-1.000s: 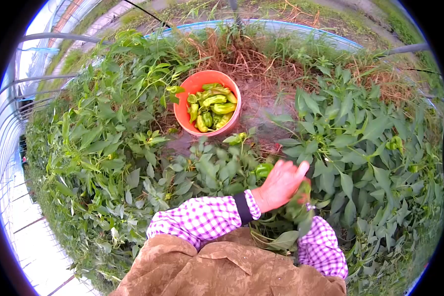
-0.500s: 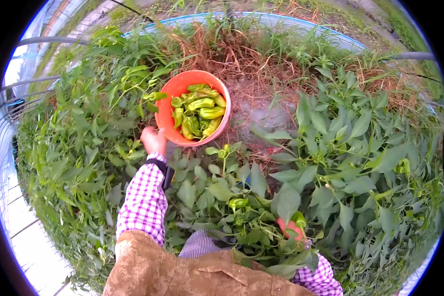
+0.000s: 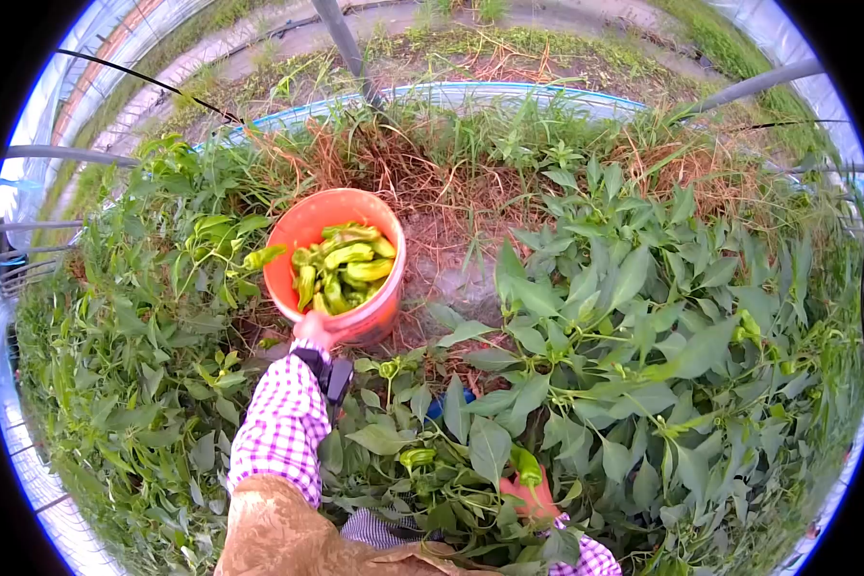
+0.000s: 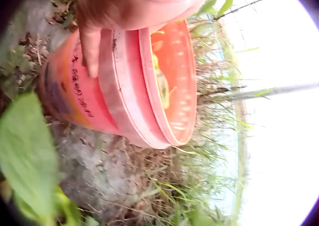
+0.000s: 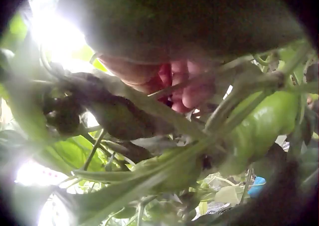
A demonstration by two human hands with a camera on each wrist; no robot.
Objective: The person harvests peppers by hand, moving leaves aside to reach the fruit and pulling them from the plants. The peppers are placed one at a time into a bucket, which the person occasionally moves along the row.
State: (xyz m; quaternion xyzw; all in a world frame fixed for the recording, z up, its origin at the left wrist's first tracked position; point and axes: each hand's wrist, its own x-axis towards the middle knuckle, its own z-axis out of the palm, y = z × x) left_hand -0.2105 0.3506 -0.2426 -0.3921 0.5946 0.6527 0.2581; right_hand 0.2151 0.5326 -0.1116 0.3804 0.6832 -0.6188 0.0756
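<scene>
An orange bucket (image 3: 379, 317) holds several green peppers (image 3: 348, 254) and stands on the ground. My left hand (image 3: 314, 331) grips its near rim. In the left wrist view a finger (image 4: 90, 49) of that hand reaches down the bucket's outer wall, which bears handwriting. Low among the leaves, my right hand (image 3: 533, 496) is beside a green pepper (image 3: 525, 465) that overlaps it in the head view. In the right wrist view its curled fingers (image 5: 185, 84) show behind stems and under a large leaf; I cannot tell what they hold. A larger-looking green pepper (image 5: 266, 121) hangs close by there.
Dense pepper plants (image 3: 634, 317) surround both arms. Another green pepper (image 3: 417, 458) hangs left of my right hand. Dry grass (image 3: 394, 163) and a metal pole (image 3: 344, 43) are beyond the bucket. Something blue (image 3: 442, 403) lies under the leaves.
My left hand went from above the plants near the right hand to the bucket's left side, then onto its near rim. The view has shifted; my right hand stays low among the leaves.
</scene>
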